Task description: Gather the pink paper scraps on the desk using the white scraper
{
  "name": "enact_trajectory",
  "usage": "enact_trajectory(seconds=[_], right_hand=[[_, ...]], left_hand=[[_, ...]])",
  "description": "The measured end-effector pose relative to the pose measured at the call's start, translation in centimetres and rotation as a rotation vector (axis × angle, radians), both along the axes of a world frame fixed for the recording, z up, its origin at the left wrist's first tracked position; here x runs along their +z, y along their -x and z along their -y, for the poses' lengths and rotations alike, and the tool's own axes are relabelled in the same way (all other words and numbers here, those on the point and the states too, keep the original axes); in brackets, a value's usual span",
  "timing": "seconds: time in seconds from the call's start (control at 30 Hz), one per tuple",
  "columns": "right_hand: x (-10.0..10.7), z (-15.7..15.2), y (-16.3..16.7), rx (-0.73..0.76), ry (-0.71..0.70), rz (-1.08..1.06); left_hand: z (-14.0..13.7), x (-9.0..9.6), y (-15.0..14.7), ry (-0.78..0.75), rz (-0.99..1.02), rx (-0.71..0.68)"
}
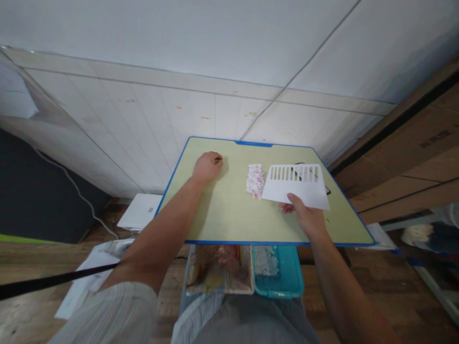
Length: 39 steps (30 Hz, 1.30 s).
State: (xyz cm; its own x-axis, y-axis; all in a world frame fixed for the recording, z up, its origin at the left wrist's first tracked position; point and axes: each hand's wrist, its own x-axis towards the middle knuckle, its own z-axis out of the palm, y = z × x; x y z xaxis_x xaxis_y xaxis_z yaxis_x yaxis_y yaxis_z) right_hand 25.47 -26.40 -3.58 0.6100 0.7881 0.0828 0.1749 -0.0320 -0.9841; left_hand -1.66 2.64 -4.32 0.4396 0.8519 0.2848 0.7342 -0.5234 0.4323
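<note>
My right hand (304,215) grips a white card (296,191) by its near edge, thumb on top. A row of narrow slots is cut along the card's far side. Just left of the card, a patch of small pink-and-white pieces (255,181) lies on the pale yellow board (225,215) with a blue rim. On the board's left part, my left hand (208,167) rests with its fingers curled together. A small dark spot shows at its fingertips, but what they hold, if anything, cannot be made out.
A black-edged object (328,190) is partly covered by the card. Below the board's near edge are a light tray (251,282) with mixed items and a teal basket (292,272) with white pieces. Cardboard boxes (405,153) stand at right; a white box (139,212) is at left.
</note>
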Motion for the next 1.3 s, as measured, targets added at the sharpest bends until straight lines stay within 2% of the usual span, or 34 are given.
enact_trajectory(seconds=[0.17,0.33,0.53,0.77,0.97,1.1,1.3], right_hand=[[0.1,0.8,-0.3,0.067,0.026,0.102],[0.4,1.0,0.1,0.057,0.008,0.080],[0.3,1.0,0.3,0.059,0.082,0.127],[1.0,4.0,-0.2,0.064,0.054,0.186],[0.8,5.3,-0.1,0.036,-0.006,0.090],[0.6,5.2,0.1,0.063,0.023,0.075],[0.2,5.2,-0.6,0.081,-0.042,-0.115]], left_hand=[[-0.2,-0.2,0.1,0.000,0.021,-0.001],[-0.2,-0.1,0.0,0.013,0.045,0.004],[-0.3,0.1,0.0,0.010,0.047,-0.006],[-0.3,0.1,-0.3,0.008,0.046,0.002],[-0.6,-0.3,-0.7,-0.033,0.039,0.008],[-0.6,-0.5,-0.8,-0.043,0.031,0.006],[-0.8,-0.6,-0.5,-0.045,0.028,-0.024]])
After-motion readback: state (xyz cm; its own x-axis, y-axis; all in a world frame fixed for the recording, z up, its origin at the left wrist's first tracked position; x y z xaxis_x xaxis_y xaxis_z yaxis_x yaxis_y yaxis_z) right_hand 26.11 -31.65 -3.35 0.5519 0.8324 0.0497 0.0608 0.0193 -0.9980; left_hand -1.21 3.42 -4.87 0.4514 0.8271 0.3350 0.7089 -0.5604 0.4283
